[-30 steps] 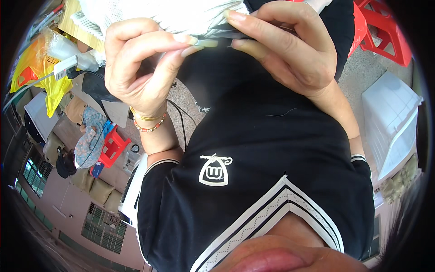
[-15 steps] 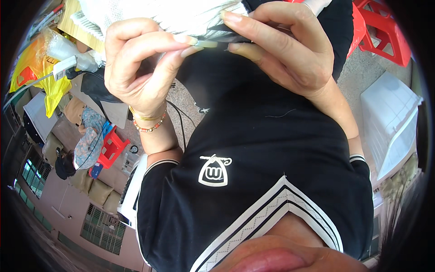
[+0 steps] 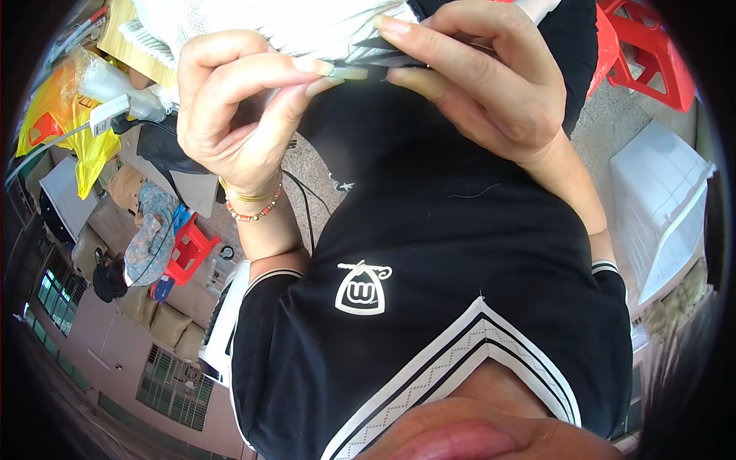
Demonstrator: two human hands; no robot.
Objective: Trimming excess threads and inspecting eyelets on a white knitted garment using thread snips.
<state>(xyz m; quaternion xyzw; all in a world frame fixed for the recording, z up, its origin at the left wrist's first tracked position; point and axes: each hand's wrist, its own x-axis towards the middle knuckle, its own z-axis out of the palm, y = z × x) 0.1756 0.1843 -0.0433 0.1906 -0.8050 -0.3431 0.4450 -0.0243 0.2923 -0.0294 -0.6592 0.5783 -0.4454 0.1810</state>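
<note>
My left hand (image 3: 238, 107) is closed in a pinch, thumb against forefinger. Whatever lies between these fingertips is too small to make out. Close by on the right, my right hand (image 3: 494, 84) holds dark thread snips (image 3: 389, 59), their pointed blades aimed left and slightly apart. My palm and fingers hide the rest of the tool. White knitted fabric (image 3: 307, 29) is spread behind both hands at the top of the view, partly covered by my fingers.
A red plastic stool (image 3: 652, 61) stands at the far right, above a white bin-like container (image 3: 659, 192). To the left are a yellow plastic bag (image 3: 88, 161) and a white power plug block (image 3: 110, 115) with a cable. Another person (image 3: 149, 245) sits near a red stool (image 3: 192, 249).
The blades of the snips have parted and shifted slightly up, away from my left fingertips. My left hand has stayed almost still.
</note>
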